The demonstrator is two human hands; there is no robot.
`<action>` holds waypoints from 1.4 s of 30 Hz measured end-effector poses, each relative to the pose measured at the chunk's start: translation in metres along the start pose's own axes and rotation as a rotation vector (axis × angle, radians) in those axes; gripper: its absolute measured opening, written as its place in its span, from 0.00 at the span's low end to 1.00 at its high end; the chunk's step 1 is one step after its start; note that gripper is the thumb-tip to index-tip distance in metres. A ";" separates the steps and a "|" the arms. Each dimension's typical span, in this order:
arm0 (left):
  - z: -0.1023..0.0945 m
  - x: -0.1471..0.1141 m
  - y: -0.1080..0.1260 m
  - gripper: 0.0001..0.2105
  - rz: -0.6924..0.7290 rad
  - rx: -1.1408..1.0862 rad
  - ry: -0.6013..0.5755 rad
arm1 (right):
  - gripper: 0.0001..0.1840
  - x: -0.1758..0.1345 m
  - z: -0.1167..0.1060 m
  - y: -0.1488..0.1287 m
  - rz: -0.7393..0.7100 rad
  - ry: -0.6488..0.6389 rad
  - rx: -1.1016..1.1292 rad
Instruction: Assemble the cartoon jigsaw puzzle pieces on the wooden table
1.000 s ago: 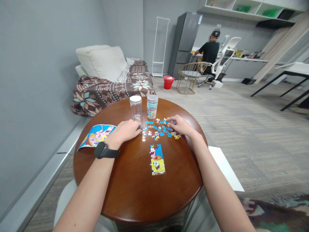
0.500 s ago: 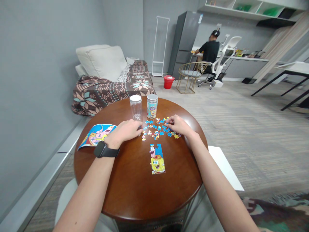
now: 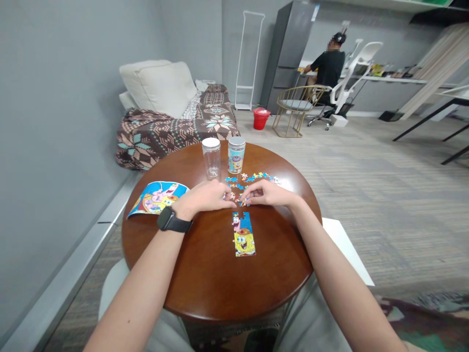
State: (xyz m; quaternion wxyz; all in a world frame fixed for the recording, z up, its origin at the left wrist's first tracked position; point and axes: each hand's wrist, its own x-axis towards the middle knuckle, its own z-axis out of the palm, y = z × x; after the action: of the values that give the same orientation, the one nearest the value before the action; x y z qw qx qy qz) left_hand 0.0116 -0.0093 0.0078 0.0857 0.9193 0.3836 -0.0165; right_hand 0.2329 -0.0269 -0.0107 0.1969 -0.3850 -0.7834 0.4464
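A partly joined jigsaw puzzle (image 3: pixel 245 242) with a yellow cartoon face lies flat on the round wooden table (image 3: pixel 220 293). Just beyond it are loose puzzle pieces (image 3: pixel 261 176), mostly blue with some yellow and pink. My left hand (image 3: pixel 210 195), above a black watch, rests at the left side of the pieces, thumb and fingers apart. Close to its right, my right hand (image 3: pixel 267 193) pinches a small puzzle piece (image 3: pixel 242 201) low over the table; the fingers partly hide it. Some pieces between the hands are covered.
A clear jar (image 3: pixel 212 164) with a white lid and a printed jar (image 3: pixel 235 159) stand at the back. A picture sheet (image 3: pixel 156 198) lies at left, its edge curled. Beyond are a covered sofa (image 3: pixel 176 124), a red bucket (image 3: pixel 261 120) and a seated person (image 3: pixel 330 66).
My right hand has come left and nearer, from the right side of the loose pieces to beside my left hand. The view has shifted slightly.
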 end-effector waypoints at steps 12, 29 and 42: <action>0.000 0.001 0.004 0.17 0.089 -0.114 -0.074 | 0.10 0.000 0.007 -0.006 0.073 -0.048 0.104; 0.002 0.002 0.002 0.18 0.125 -0.159 -0.085 | 0.14 0.004 0.012 -0.007 -0.046 -0.106 -0.152; 0.002 0.002 0.002 0.19 0.132 -0.128 -0.085 | 0.11 0.003 0.014 -0.012 0.012 -0.103 -0.186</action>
State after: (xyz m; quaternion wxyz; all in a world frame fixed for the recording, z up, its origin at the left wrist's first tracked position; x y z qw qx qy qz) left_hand 0.0144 -0.0097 0.0061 0.1614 0.9337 0.3187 -0.0252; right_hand 0.2171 -0.0363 -0.0079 0.1168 -0.3829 -0.8283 0.3920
